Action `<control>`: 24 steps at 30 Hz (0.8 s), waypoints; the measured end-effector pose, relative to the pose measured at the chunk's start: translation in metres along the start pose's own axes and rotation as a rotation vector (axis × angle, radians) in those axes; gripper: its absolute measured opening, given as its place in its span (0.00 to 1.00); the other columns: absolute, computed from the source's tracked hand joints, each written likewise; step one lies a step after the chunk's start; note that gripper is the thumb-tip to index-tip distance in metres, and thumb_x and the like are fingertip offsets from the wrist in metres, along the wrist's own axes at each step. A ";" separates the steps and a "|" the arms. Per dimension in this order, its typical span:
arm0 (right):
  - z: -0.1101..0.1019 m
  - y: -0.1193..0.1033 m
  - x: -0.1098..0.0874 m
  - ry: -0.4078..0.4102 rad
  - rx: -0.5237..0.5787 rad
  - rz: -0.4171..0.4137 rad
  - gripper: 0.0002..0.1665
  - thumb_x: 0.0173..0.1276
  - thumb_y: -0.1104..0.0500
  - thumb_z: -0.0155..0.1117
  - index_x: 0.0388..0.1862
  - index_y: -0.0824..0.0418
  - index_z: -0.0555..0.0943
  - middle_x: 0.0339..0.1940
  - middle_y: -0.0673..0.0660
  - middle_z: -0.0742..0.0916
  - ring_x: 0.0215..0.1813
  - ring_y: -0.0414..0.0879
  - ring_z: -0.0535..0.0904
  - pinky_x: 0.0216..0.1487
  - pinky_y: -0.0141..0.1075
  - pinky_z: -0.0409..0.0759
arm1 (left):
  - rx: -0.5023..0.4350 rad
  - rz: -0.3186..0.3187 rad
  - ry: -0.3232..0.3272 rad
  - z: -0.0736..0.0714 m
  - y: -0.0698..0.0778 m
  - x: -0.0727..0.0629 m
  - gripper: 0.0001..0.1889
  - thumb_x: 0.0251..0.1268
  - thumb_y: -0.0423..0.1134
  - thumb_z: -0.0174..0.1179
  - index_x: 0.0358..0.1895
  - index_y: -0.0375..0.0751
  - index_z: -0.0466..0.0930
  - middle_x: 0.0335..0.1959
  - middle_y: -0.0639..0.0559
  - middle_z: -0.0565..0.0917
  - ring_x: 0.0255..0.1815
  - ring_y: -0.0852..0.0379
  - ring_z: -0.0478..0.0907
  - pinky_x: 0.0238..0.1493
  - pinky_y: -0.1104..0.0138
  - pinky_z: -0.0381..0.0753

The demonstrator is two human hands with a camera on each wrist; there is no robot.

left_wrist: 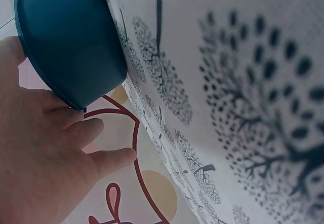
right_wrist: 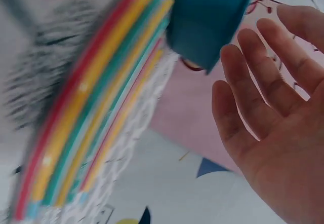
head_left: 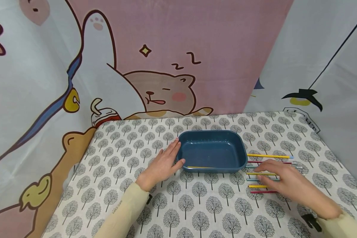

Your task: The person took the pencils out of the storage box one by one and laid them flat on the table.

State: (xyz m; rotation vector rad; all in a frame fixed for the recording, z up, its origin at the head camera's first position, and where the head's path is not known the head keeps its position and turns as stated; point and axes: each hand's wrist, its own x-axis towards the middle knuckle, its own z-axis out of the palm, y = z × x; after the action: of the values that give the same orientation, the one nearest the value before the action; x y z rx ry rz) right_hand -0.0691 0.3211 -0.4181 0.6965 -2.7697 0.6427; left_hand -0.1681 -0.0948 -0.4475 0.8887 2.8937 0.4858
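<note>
A dark blue rectangular dish (head_left: 212,152) stands on the tree-patterned cloth. My left hand (head_left: 162,163) rests against its left end, fingers extended along the side and thumb at the near corner of the rim. The left wrist view shows those fingertips at the dish's edge (left_wrist: 76,46). One yellow pencil (head_left: 200,167) lies inside, along the near wall. To the right of the dish, several pencils in yellow (head_left: 269,156), red (head_left: 262,191) and green lie roughly parallel in a row. Over them hovers my right hand (head_left: 288,177), fingers spread and holding nothing; it hides parts of several pencils.
The patterned cloth (head_left: 128,162) covers the whole table. Behind it and at the left hangs a curtain (head_left: 226,59) with cartoon animals, its lower edge meeting the table's far side. A pale curtain (head_left: 339,82) closes off the right.
</note>
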 end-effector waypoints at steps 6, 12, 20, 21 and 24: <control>-0.001 -0.020 0.021 0.006 0.054 0.023 0.18 0.67 0.56 0.76 0.56 0.46 0.87 0.58 0.50 0.88 0.56 0.51 0.85 0.47 0.45 0.86 | -0.010 -0.010 -0.011 0.000 0.001 0.000 0.40 0.83 0.61 0.42 0.85 0.39 0.45 0.87 0.48 0.43 0.85 0.47 0.47 0.77 0.39 0.58; 0.005 -0.033 0.042 -0.008 0.122 0.019 0.22 0.73 0.55 0.71 0.65 0.50 0.83 0.63 0.50 0.86 0.61 0.51 0.83 0.54 0.53 0.84 | -0.002 0.002 0.003 0.000 0.001 0.000 0.41 0.83 0.62 0.41 0.84 0.38 0.46 0.86 0.45 0.45 0.84 0.46 0.49 0.76 0.38 0.59; 0.019 -0.043 0.067 -0.068 0.234 0.035 0.29 0.77 0.47 0.65 0.74 0.48 0.76 0.73 0.53 0.79 0.73 0.57 0.74 0.65 0.60 0.76 | -0.008 0.004 0.008 0.000 0.000 0.000 0.41 0.83 0.61 0.41 0.84 0.37 0.46 0.86 0.45 0.45 0.84 0.45 0.50 0.76 0.38 0.59; 0.021 -0.044 0.071 -0.071 0.245 0.034 0.30 0.77 0.47 0.65 0.75 0.48 0.75 0.74 0.53 0.78 0.74 0.57 0.73 0.67 0.61 0.75 | -0.008 0.004 0.007 0.000 0.000 0.000 0.41 0.83 0.62 0.41 0.84 0.37 0.46 0.86 0.46 0.45 0.84 0.45 0.50 0.76 0.38 0.59; 0.028 -0.048 0.080 -0.071 0.283 0.027 0.31 0.77 0.47 0.66 0.76 0.48 0.74 0.76 0.53 0.76 0.75 0.57 0.71 0.69 0.62 0.72 | -0.001 0.004 0.003 0.000 0.000 0.000 0.42 0.83 0.64 0.38 0.84 0.37 0.46 0.86 0.46 0.44 0.84 0.45 0.49 0.76 0.38 0.59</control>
State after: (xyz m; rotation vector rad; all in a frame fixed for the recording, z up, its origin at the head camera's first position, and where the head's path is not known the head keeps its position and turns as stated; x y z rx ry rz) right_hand -0.1174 0.2383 -0.4015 0.7495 -2.7850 1.0494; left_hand -0.1682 -0.0951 -0.4476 0.8942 2.8951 0.4887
